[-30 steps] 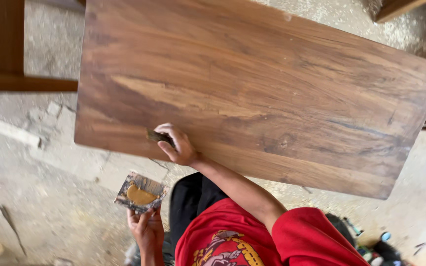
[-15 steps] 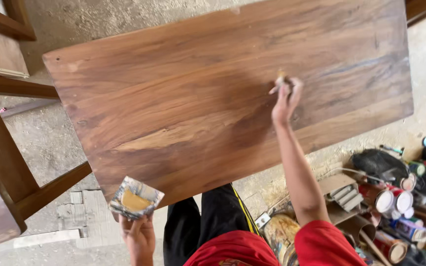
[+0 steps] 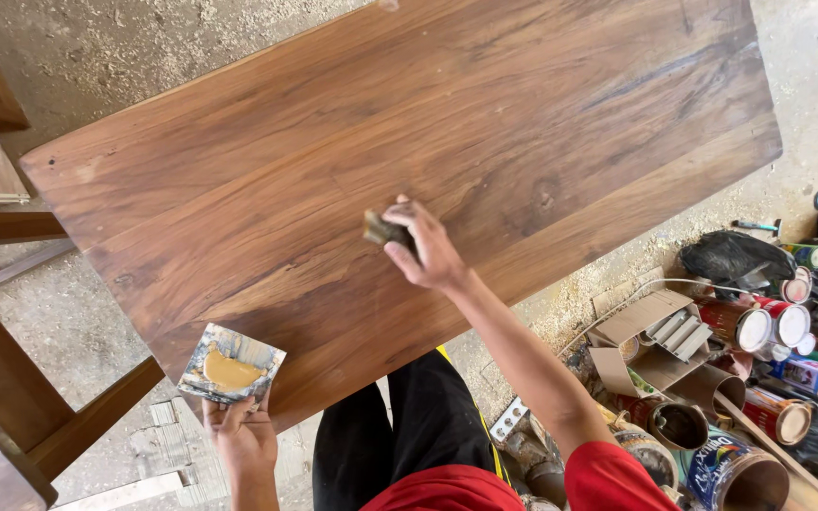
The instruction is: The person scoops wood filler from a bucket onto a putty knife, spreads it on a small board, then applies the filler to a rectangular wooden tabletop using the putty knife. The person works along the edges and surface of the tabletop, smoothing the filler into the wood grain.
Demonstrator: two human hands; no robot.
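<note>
Head view, looking straight down on a large wooden tabletop (image 3: pixel 400 180), brown with darker grain streaks and a small knot near the middle. Its far edge runs out of the top of the frame; the legs and whatever carries it are hidden beneath.

Right hand (image 3: pixel 428 248) lies on the board near its centre, fingers curled over a small dark applicator (image 3: pixel 382 229) and pressing it to the wood. Only the left end of the applicator shows; the rest is under the fingers, so its shape and material are hard to make out. The arm runs down to a red sleeve (image 3: pixel 617 478) cut off at the lower edge.

Left hand (image 3: pixel 241 437) is off the board, just beside its near edge, gripping from below a small square tile (image 3: pixel 231 364) that carries a smear of tan filler paste (image 3: pixel 227 371). The fingers are mostly hidden under the tile.

Between the arms, black trousers (image 3: pixel 409 435); torso and feet are out of view.

At right, on the dusty concrete floor (image 3: pixel 125 38), a crowded heap of paint cans (image 3: pixel 759 326), torn cardboard (image 3: pixel 641 326) and a black bag (image 3: pixel 731 257); many cans overlap one another and several are cut by the frame edge. Labels are too small to tell apart.

At left, parts of a dark wooden frame (image 3: pixel 2 378), cropped, its form unclear.
</note>
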